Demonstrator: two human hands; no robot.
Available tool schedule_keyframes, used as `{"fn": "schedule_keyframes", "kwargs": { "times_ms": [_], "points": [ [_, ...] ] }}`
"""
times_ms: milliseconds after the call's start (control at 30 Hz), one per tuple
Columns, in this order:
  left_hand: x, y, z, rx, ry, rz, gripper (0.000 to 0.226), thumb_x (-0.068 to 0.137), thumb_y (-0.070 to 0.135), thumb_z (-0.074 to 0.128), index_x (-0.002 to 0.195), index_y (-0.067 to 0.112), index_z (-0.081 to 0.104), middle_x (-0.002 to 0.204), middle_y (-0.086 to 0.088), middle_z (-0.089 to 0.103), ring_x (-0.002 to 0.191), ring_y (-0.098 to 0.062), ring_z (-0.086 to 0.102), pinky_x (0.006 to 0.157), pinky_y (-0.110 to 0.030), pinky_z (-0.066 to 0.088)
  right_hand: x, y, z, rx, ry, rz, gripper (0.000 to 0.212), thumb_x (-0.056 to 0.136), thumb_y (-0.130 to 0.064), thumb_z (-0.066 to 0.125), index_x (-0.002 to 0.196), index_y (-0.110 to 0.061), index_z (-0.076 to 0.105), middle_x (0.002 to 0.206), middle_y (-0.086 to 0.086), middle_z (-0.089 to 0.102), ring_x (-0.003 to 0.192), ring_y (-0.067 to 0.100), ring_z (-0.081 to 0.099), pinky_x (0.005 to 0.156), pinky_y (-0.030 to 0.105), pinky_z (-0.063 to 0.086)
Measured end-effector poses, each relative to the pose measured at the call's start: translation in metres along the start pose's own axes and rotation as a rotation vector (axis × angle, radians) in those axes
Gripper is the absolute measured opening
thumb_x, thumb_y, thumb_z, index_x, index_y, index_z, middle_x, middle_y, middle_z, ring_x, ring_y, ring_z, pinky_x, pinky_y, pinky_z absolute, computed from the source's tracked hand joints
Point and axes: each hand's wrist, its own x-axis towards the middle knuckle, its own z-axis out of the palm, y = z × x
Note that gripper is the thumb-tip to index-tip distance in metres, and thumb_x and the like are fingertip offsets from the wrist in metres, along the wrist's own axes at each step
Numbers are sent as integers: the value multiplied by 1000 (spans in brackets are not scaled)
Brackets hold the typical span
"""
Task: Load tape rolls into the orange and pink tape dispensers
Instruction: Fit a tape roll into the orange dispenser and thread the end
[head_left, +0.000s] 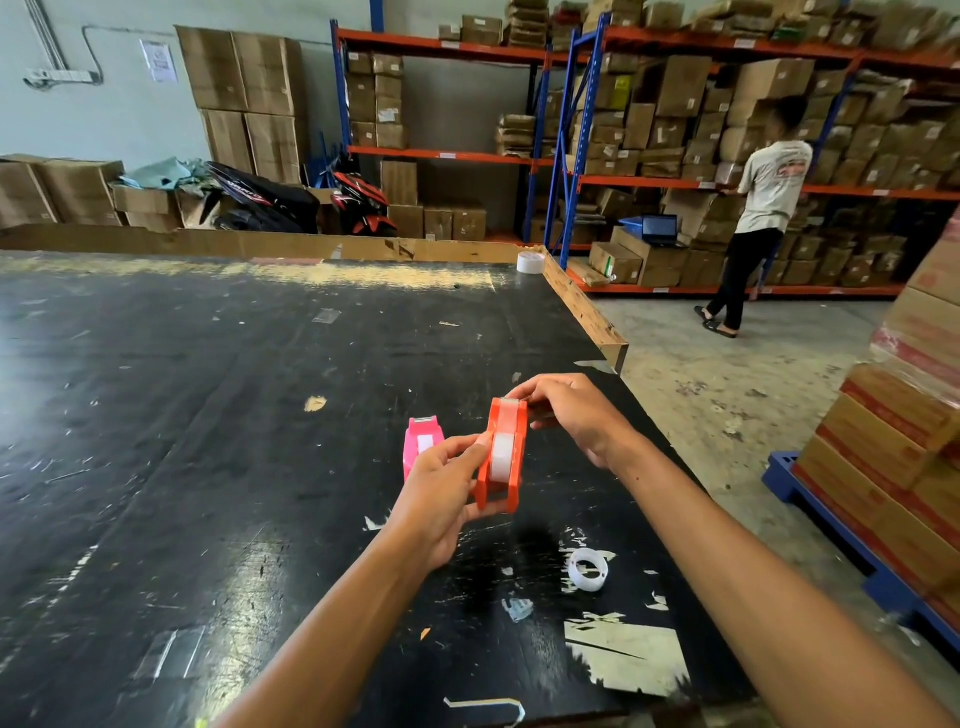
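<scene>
I hold the orange tape dispenser (506, 441) above the black table, with a white tape roll (503, 457) seated inside it. My left hand (441, 488) grips its lower body from the left, thumb on the side. My right hand (566, 410) pinches the top end by the cutter. The pink tape dispenser (418, 441) stands on the table just behind my left hand, a white roll visible in it. An empty white plastic core ring (588, 570) lies on the table to the lower right.
The black table (208, 415) has a wooden raised edge (587, 312) at the right and back. Another tape roll (530, 262) sits at the far corner. Tape scraps (623, 660) litter the near side. A person (763, 208) stands at the shelves; stacked cartons (904, 441) on a blue pallet are at right.
</scene>
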Motion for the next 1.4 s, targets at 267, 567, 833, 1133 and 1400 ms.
{"fn": "schedule_keyframes", "kwargs": {
  "times_ms": [267,567,833,1133,1400],
  "points": [
    [9,2,9,-22,40,8,29,98,23,55,118,3,61,107,-23,69,101,-37,69,74,-42,61,-12,7,-3,75,187,32,25,97,-19,48,101,-10,70,95,9,70,85,16,64,73,25,53],
    [31,-14,25,135,208,68,23,93,29,63,103,9,67,100,-17,74,91,-27,68,90,-46,55,-36,17,5,197,116,91,32,97,-19,50,98,5,71,93,18,74,77,19,72,61,19,59],
    [52,-19,39,254,258,95,22,94,19,62,74,14,70,79,-8,70,76,-20,62,83,-40,56,-23,30,0,179,140,158,29,97,-17,49,91,-1,72,83,9,73,72,12,70,55,13,54],
    [83,-29,50,349,307,78,17,87,15,64,84,19,80,81,-6,79,87,-28,75,82,-45,60,14,53,-2,87,177,229,37,91,-19,51,90,15,66,91,27,72,81,29,72,77,40,61],
    [96,-40,47,445,334,47,19,89,11,61,98,12,78,84,-7,77,87,-26,74,84,-41,60,30,78,4,83,123,312,42,81,-24,51,91,15,64,94,27,72,91,36,71,85,51,57]
  ]
}}
